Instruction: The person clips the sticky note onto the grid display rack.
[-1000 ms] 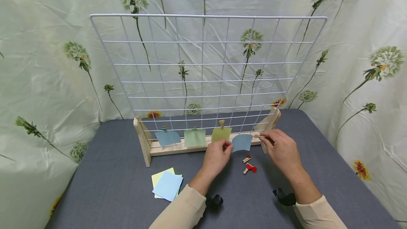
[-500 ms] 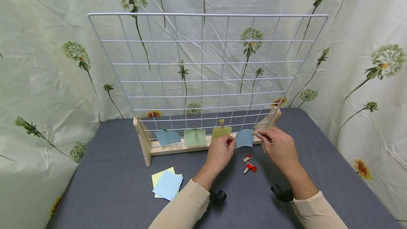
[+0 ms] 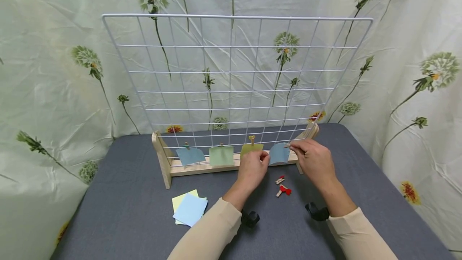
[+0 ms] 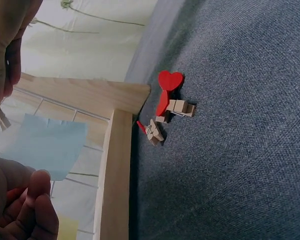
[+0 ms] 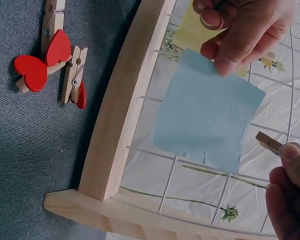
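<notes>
Pale, softly creased cloth (image 3: 47,23) printed with green dandelions hangs behind a white wire grid (image 3: 238,17), whose thin bars cross in rectangular cells. Its base (image 5: 112,125) is smooth, light-grained wood, standing on a table (image 3: 126,204) covered in dark blue-grey woven fabric. Along the grid's lowest rows hang three squarish paper notes: a curling blue one (image 3: 190,157) towards the left, a flatter pale green one (image 3: 221,157) near the middle, and a yellow one (image 3: 249,148) to its right, under a yellowish clip (image 3: 251,139).

Before the grid's lower right cells is another blue note (image 5: 210,110), thin and slightly bowed. The left hand (image 3: 251,169) pinches its near edge between thumb and finger, the other fingers curled in. The right hand (image 3: 317,159), at the grid's lower right, grips a small plain wooden clothespin (image 5: 268,142) between thumb and forefinger, its tip just beside the note's far edge; whether they touch I cannot tell.

On the table in front of the grid's right half lie blocky wooden pegs (image 5: 69,80) with flat red hearts (image 5: 31,72); before its left half, overlapping blue and yellow sheets (image 3: 190,210).
</notes>
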`<action>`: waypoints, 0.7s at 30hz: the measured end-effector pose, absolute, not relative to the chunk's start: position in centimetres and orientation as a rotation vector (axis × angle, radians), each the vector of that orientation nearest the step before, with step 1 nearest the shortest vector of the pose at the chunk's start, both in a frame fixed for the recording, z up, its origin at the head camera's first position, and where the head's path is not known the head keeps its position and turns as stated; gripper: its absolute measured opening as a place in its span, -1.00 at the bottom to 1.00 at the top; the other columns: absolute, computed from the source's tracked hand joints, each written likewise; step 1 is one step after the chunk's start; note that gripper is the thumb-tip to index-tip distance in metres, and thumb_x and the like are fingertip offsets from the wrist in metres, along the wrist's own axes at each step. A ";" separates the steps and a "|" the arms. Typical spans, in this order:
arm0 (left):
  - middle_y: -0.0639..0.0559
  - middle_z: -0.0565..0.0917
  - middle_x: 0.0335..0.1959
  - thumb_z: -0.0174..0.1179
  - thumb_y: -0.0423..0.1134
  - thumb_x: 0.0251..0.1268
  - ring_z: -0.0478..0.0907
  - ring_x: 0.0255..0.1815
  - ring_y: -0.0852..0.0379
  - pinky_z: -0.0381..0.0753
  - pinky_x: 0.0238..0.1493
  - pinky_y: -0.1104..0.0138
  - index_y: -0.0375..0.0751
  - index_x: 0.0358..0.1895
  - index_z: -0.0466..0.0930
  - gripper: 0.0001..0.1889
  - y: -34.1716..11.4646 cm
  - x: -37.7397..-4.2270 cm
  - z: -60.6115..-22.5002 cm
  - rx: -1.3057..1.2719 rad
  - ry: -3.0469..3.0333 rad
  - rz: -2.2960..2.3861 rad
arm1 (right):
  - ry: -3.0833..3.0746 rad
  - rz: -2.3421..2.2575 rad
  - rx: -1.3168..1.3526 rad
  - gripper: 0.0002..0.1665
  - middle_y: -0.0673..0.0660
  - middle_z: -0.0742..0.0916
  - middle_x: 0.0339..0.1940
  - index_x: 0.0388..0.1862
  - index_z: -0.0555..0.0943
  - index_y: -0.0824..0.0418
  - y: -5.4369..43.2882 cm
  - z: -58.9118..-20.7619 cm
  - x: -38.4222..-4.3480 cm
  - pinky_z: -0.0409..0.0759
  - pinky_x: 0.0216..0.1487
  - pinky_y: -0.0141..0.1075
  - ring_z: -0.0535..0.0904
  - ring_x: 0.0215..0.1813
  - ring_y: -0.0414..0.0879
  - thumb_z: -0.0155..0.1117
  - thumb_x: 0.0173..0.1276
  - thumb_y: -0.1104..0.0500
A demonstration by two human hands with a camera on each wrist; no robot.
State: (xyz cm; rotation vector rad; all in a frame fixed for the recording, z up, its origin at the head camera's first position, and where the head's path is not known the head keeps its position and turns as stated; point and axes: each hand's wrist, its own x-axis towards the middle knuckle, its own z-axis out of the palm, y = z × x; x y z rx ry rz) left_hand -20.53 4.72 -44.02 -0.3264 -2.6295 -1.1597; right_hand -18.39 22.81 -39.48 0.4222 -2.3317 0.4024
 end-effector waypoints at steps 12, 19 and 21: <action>0.11 0.79 -0.41 0.31 -0.21 0.37 0.67 -0.39 0.19 0.52 -0.37 0.45 -0.11 -0.25 0.82 -0.88 5.3 -21.0 -44.0 -0.322 -2.607 -1.141 | -2.374 0.372 0.410 -0.88 0.18 0.83 -0.34 -0.27 0.81 0.27 22.6 -38.9 -19.3 0.68 -0.34 -0.04 0.76 -0.32 0.06 0.52 0.23 0.25; 0.10 0.78 -0.40 0.31 -0.19 0.39 0.62 -0.43 0.21 0.52 -0.41 0.45 -0.11 -0.24 0.81 -0.87 5.7 -21.2 -43.9 -0.322 -2.629 -1.142 | -2.405 0.348 0.437 -0.88 0.16 0.83 -0.32 -0.26 0.81 0.25 22.5 -38.9 -19.8 0.69 -0.32 -0.07 0.77 -0.29 0.05 0.53 0.21 0.26; 0.10 0.78 -0.40 0.31 -0.18 0.40 0.62 -0.44 0.21 0.52 -0.41 0.45 -0.11 -0.23 0.81 -0.87 5.7 -21.4 -43.9 -0.310 -2.636 -1.145 | -2.402 0.341 0.453 -0.88 0.16 0.83 -0.32 -0.27 0.81 0.25 22.6 -38.9 -19.9 0.69 -0.31 -0.06 0.77 -0.29 0.05 0.53 0.21 0.26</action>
